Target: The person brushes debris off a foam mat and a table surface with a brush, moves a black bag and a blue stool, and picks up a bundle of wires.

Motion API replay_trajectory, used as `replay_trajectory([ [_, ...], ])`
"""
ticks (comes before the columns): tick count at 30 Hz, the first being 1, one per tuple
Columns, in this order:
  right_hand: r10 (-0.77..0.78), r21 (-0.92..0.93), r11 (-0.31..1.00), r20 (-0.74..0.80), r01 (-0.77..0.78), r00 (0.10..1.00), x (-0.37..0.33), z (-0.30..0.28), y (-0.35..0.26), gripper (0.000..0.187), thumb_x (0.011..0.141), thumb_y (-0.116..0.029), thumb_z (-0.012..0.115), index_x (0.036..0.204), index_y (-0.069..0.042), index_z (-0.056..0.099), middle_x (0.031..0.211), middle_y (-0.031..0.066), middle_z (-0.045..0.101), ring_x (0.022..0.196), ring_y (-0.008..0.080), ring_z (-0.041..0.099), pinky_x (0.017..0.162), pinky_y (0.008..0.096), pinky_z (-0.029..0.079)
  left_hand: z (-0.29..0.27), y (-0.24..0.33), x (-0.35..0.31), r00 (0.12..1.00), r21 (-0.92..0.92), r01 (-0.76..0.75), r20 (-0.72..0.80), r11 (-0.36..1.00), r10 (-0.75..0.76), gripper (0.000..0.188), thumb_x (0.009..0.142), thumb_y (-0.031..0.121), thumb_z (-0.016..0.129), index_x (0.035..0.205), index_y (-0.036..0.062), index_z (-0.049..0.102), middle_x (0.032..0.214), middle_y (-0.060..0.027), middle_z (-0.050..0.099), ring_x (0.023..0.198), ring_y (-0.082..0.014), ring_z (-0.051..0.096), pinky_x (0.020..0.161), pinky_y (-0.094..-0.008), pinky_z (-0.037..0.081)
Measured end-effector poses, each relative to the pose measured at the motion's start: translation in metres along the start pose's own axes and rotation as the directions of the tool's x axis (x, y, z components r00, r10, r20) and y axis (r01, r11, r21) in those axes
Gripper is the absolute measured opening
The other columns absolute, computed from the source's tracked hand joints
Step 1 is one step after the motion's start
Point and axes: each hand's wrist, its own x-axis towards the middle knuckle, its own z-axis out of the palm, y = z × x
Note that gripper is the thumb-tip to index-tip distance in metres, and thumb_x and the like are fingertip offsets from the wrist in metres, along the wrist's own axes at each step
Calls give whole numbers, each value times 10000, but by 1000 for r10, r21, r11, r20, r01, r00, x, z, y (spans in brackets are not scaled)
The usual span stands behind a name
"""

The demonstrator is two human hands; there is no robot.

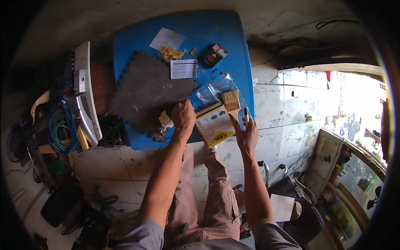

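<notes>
My left hand [183,114] is closed above the dark grey foam mat [154,89], just left of a white and yellow box [215,124]. Whatever its fingers may hold is hidden. My right hand [248,134] is closed at the right end of that box, around the lower handle of a flat paintbrush [231,100] with pale bristles pointing away from me. A narrow dark-tipped item [246,113] shows by its fingers; I cannot tell its kind. Clear plastic wrapping [210,91] lies beyond the box, partly under the brush.
The blue table [212,25] bears a black box [212,56], a printed sheet [183,69], a white paper [166,38] and a yellowish crumpled clump [171,53]. A crumpled pale scrap [165,120] sits by my left wrist. Coiled hoses [60,129] hang left; a dark bag [306,208] stands right.
</notes>
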Motion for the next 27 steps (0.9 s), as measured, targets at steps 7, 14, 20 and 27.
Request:
replay_trajectory([
  [7, -542, 106, 837, 38, 536, 839, 108, 37, -97, 201, 875, -218, 638, 1013, -79, 680, 1016, 140, 661, 873, 363, 657, 742, 435, 526, 6, -4, -2, 990, -151, -91, -124, 984, 73, 130, 847, 106, 633, 917, 13, 577, 865, -185, 641, 834, -359, 646, 743, -451, 512],
  [14, -376, -52, 918, 192, 393, 906, 134, 32, -79, 232, 844, -289, 660, 865, -58, 666, 797, 164, 666, 756, 381, 647, 670, 457, 497, -32, -5, 25, 976, -342, -173, -186, 924, 114, 81, 898, 87, 578, 943, 23, 558, 887, -163, 645, 860, -371, 634, 733, -437, 501],
  [20, -227, -27, 971, 199, 237, 954, 141, 32, -41, 212, 806, -250, 693, 854, -47, 657, 805, 199, 663, 755, 399, 644, 659, 469, 491, -5, 11, 59, 923, -124, -360, -194, 925, 333, 54, 853, 36, 616, 882, -9, 613, 917, -178, 623, 864, -361, 632, 761, -421, 527],
  [27, -197, -9, 979, 215, 204, 956, 148, 32, -35, 195, 779, -220, 724, 860, -52, 666, 789, 183, 676, 763, 386, 659, 670, 460, 497, 1, 9, 71, 937, -142, -333, -160, 932, 310, 91, 806, 4, 676, 865, -19, 610, 882, -179, 612, 847, -358, 628, 745, -432, 510],
])
